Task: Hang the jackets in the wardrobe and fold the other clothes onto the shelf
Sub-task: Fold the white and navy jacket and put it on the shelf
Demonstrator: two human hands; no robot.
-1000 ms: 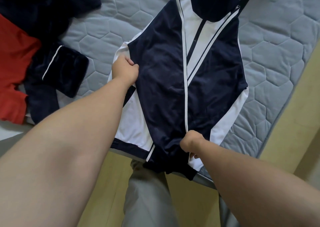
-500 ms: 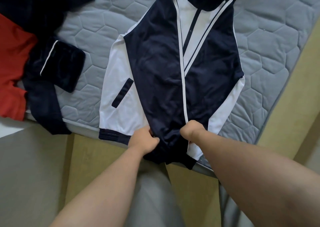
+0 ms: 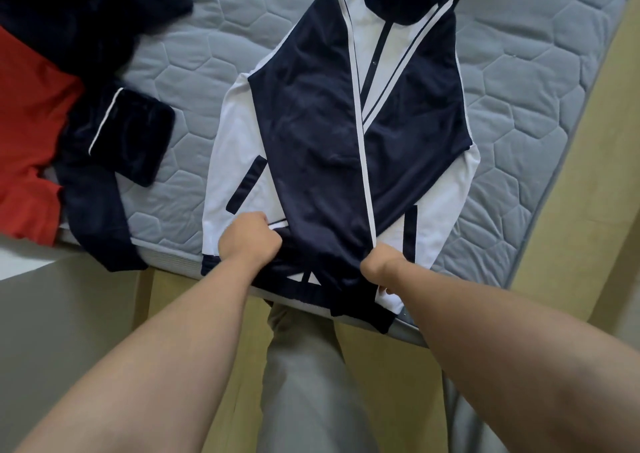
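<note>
While the jacket (image 3: 329, 141) lies flat on the mattress (image 3: 519, 123), collar toward 12 o'clock, my left hand (image 3: 249, 238) clutches its hem at 7 o'clock. My right hand (image 3: 381, 265) is fisted on the hem by the zip at 6 o'clock. Red garment (image 3: 31, 141) and navy clothes (image 3: 114, 147) lie at 9 o'clock.

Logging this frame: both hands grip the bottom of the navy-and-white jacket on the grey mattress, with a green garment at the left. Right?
Only the colour is wrong: the head view shows a red garment at the left; left hand and right hand do grip the jacket.
</note>
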